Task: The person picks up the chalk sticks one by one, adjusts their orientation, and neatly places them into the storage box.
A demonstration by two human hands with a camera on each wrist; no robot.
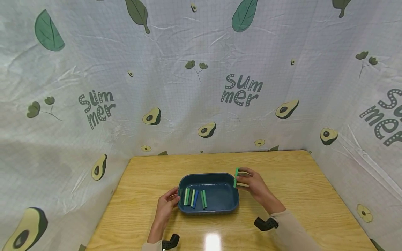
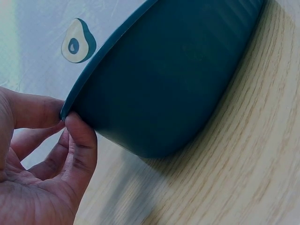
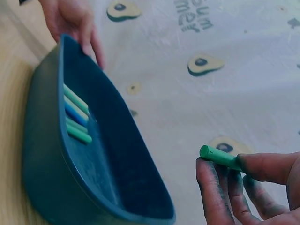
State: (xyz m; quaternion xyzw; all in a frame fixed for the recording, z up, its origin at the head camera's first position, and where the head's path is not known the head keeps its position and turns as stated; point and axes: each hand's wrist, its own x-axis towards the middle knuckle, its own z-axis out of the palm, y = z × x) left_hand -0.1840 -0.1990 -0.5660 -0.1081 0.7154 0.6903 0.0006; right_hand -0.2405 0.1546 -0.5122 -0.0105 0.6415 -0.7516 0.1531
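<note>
A dark blue, round-cornered plastic tub (image 1: 220, 210) sits on the table. My left hand (image 1: 164, 208) pinches its left rim between thumb and fingers; the left wrist view shows the thumb over the lip (image 2: 107, 47). My right hand (image 1: 258, 186) holds a green chalk stick (image 3: 216, 156) between thumb and fingertips, beside the tub's right end. Dark green smudges mark the right fingers (image 3: 213, 185). Inside the tub, toward the left, several chalk sticks lie side by side: pale and green ones, a blue stick (image 1: 195, 199) and a green pair (image 1: 204, 199) a little apart.
The tub stands on a light wood-grain table (image 1: 141, 174). Behind and at both sides hangs a white sheet (image 1: 176, 87) printed with avocados, leaves and lettering. Each wrist wears a black camera mount, one of them on the right wrist (image 1: 265, 224).
</note>
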